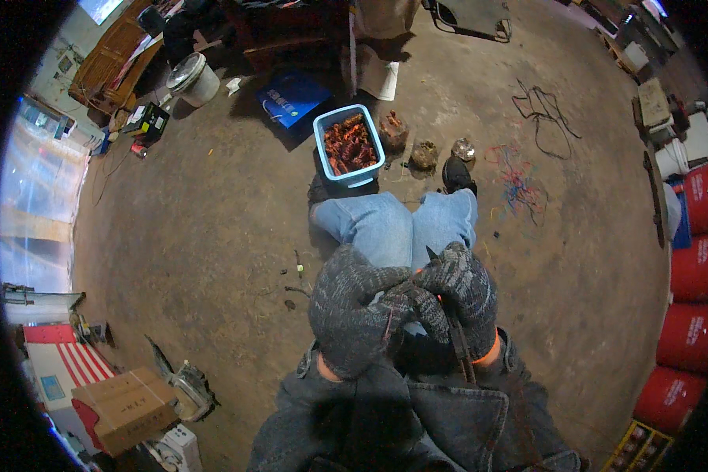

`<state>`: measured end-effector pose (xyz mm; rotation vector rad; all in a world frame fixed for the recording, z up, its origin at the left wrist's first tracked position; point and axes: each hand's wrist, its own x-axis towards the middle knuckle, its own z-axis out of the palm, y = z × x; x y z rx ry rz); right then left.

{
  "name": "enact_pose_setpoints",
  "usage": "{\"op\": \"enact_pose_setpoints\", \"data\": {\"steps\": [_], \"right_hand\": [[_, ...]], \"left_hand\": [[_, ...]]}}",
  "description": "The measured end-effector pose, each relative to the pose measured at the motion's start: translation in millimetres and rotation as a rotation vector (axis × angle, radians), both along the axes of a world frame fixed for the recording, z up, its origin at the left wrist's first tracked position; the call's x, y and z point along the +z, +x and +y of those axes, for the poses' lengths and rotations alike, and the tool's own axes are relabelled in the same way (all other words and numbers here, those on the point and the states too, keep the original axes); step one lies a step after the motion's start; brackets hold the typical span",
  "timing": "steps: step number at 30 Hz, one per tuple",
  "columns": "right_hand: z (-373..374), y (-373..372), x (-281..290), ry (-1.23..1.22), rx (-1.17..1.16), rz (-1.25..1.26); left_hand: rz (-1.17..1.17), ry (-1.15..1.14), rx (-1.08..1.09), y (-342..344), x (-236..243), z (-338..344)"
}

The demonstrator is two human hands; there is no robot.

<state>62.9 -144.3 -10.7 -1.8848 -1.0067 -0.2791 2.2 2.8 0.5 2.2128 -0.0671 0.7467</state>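
Note:
Both my hands wear grey knit gloves and meet in front of my lap. My left hand (pixel 350 311) is closed, its fingers pinched against the right; a thin reddish strand, perhaps wire, shows beside them, but what they hold is mostly hidden. My right hand (pixel 470 287) is wrapped round a dark metal hand tool (pixel 459 346). A pointed tip juts out above the knuckles and long narrow handles run down toward the wrist; its exact kind is unclear. Beyond my knees stands a light blue tub (pixel 318 140) filled with reddish-brown, copper-coloured scraps (pixel 350 145).
Right of the tub are a bag of similar scraps (pixel 393 134) and two small lumpy bundles (pixel 424 156). Tangled coloured wires (pixel 518 185) and a black cable (pixel 544 118) lie on the floor. A blue flat box (pixel 295 98), white bucket (pixel 193 80), cardboard box (pixel 126 413) and red drums (pixel 687 334) stand around.

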Motion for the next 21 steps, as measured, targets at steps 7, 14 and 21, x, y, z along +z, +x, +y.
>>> {"op": "enact_pose_setpoints", "data": {"steps": [7,14,21], "right_hand": [[-4,-12,9,-0.330,-0.165,-0.040],[4,3,7,0.080,-0.093,0.137],[1,-8,-3,0.135,-0.008,0.374]], "left_hand": [[0.008,-0.290,0.306,0,2,-4],[-0.094,-0.095,0.146,1,-1,-2],[-0.129,0.212,0.030,-2,-9,3]]}}
